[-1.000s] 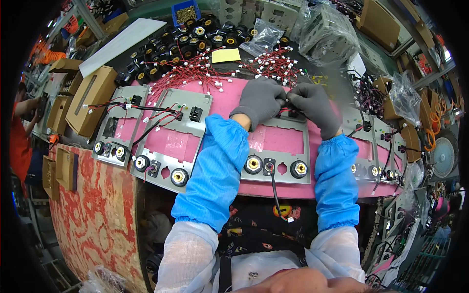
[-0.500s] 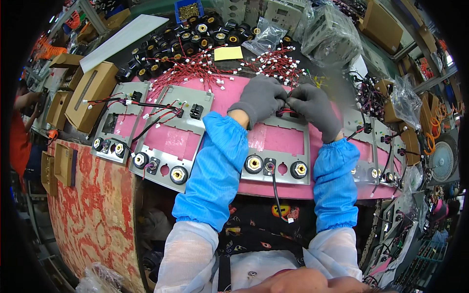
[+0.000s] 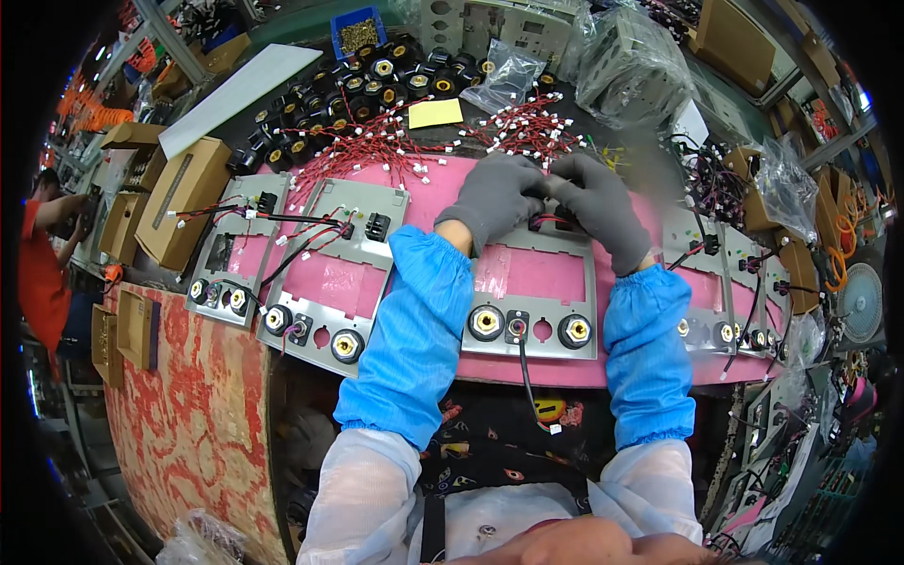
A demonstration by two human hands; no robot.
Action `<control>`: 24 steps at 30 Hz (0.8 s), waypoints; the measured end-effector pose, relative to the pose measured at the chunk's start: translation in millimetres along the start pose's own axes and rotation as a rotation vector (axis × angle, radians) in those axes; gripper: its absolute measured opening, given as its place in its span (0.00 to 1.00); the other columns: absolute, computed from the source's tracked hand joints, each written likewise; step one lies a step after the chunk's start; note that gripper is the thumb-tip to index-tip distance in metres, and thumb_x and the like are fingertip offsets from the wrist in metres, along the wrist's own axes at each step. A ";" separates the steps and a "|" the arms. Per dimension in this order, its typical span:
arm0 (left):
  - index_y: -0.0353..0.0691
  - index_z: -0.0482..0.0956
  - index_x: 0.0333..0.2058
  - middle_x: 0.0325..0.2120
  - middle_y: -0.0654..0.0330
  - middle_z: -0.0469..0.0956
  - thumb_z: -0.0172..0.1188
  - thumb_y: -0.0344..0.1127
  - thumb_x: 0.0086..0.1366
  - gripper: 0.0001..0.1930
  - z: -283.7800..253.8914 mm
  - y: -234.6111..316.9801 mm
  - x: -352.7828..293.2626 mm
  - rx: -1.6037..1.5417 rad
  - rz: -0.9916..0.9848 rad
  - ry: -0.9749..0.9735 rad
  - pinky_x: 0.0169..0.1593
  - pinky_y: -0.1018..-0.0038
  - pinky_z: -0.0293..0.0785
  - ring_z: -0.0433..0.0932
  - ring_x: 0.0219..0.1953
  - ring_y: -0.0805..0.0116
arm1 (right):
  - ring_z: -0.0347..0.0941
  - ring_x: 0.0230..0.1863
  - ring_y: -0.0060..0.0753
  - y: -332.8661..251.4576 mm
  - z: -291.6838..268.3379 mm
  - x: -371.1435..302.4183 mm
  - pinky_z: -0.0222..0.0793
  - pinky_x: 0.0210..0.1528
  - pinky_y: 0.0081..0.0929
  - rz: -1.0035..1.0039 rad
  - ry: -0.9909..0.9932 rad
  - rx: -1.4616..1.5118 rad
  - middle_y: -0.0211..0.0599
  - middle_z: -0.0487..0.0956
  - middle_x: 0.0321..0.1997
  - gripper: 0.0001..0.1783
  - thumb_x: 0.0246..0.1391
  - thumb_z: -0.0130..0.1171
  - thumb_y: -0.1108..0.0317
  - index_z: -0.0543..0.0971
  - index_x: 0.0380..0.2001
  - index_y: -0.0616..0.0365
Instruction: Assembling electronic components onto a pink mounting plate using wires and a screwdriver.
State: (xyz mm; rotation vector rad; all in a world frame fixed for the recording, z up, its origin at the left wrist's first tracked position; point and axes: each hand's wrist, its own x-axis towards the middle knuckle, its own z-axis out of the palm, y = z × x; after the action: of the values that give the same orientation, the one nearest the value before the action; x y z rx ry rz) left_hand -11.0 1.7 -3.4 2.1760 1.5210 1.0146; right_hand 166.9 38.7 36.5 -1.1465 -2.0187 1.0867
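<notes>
Both hands, grey-gloved, stay pinched together on a small black connector [image 3: 546, 218] at the top edge of the grey metal panel [image 3: 532, 311] on the pink table [image 3: 443, 179]: left hand [image 3: 494, 196], right hand [image 3: 595, 209]. Nothing has shifted; seating continues, I judge.

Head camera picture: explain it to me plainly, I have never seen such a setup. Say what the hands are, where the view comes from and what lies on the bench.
The view comes from a camera on the person's head, looking down, so the edges bend. The left hand and right hand wear grey gloves, with blue sleeves behind them. They meet at the top of a grey metal panel on a pink mat, pinching a small black part with red wires. More panels lie to the left and right. Behind are loose red wires, black round sockets and a yellow note. Another person works at far left.
</notes>
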 end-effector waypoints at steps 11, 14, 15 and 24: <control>0.45 0.87 0.32 0.33 0.61 0.82 0.66 0.36 0.52 0.08 2.7 5.6 0.1 0.071 0.012 0.034 0.48 0.65 0.71 0.76 0.40 0.60 | 0.76 0.24 0.27 7.8 -0.7 -9.2 0.70 0.26 0.29 0.084 0.180 0.054 0.35 0.79 0.25 0.11 0.50 0.63 0.64 0.80 0.28 0.62; 0.45 0.87 0.31 0.32 0.61 0.82 0.67 0.36 0.52 0.07 4.4 4.6 0.7 0.060 0.026 0.044 0.47 0.65 0.71 0.76 0.40 0.60 | 0.76 0.23 0.31 10.3 -1.4 -10.9 0.70 0.26 0.29 0.072 0.210 -0.082 0.37 0.78 0.24 0.11 0.48 0.64 0.63 0.80 0.26 0.62; 0.45 0.87 0.31 0.32 0.61 0.82 0.67 0.36 0.52 0.07 4.6 4.5 0.3 0.050 0.020 0.053 0.47 0.65 0.71 0.76 0.40 0.60 | 0.76 0.24 0.31 2.7 -3.4 -13.3 0.70 0.27 0.29 0.059 0.182 -0.105 0.39 0.78 0.25 0.12 0.47 0.65 0.63 0.80 0.26 0.62; 0.44 0.87 0.33 0.35 0.60 0.82 0.66 0.37 0.52 0.09 2.4 4.6 0.8 0.044 0.003 -0.006 0.50 0.65 0.71 0.75 0.43 0.59 | 0.73 0.36 0.33 -2.5 -36.9 -14.8 0.69 0.40 0.27 -0.077 -0.383 -0.010 0.38 0.76 0.34 0.13 0.46 0.63 0.68 0.85 0.37 0.58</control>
State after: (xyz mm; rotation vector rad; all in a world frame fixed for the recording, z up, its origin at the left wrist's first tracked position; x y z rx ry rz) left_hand -6.0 0.9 -2.1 2.2092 1.5519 0.9835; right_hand 201.6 38.5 56.2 -0.9078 -2.3369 1.3380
